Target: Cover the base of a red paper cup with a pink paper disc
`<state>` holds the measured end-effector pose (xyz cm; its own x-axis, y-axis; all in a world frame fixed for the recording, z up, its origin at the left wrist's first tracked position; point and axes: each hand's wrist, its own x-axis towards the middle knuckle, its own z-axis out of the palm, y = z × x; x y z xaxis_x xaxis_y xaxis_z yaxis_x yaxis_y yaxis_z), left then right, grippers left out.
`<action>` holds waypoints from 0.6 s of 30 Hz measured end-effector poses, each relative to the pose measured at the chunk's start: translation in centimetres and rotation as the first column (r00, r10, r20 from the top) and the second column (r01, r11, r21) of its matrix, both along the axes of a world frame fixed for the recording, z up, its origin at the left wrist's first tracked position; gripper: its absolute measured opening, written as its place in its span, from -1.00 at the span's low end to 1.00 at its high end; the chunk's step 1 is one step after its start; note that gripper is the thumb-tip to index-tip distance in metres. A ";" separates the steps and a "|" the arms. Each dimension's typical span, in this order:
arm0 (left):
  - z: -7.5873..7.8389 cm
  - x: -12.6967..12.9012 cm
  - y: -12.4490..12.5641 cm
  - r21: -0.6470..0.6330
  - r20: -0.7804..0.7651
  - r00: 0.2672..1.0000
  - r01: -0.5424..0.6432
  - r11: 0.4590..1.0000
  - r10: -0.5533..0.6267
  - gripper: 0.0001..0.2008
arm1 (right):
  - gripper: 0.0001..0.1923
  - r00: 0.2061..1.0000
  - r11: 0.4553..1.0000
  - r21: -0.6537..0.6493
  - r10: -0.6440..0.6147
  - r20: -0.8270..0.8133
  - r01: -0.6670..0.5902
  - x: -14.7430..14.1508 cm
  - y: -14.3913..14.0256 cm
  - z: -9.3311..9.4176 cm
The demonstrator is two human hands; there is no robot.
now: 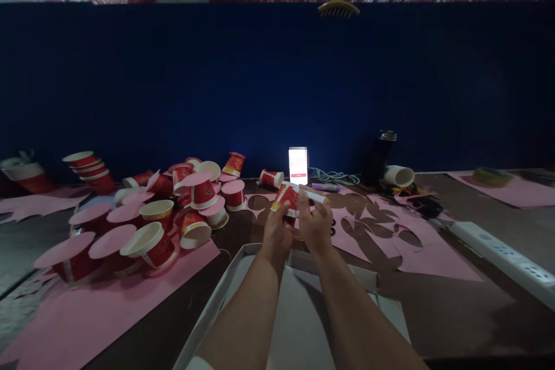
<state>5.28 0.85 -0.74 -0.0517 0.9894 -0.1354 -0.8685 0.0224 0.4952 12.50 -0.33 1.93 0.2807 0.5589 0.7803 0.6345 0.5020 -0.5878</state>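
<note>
A small red paper cup (286, 196) is pinched by the left hand (276, 232) and a white glue stick (315, 197) by the right hand (315, 226), while many pink-lidded red cups (143, 214) are piled on the bench (433, 300).

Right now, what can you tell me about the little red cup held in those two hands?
The red paper cup is small, with a yellow band and a white rim, and looks like printed paper. It is tilted on its side above the dark table. The left hand grips it from below. The right hand holds a white stick-like tool against it, possibly a glue stick.

Both forearms are bare; a white sleeve edge (197, 363) shows on the left arm.
</note>
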 end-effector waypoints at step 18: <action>0.4 0.0 -0.3 0.006 -0.010 1.000 -0.012 1.000 0.012 -0.84 | -0.67 0.998 0.997 -0.051 -0.051 0.029 0.053 -0.1 0.2 -0.4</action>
<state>5.26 0.53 -0.30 -0.0649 0.9896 -0.1288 -0.8636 0.0090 0.5041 12.41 -0.14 1.49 0.2889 0.5839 0.7587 0.6757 0.4371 -0.5937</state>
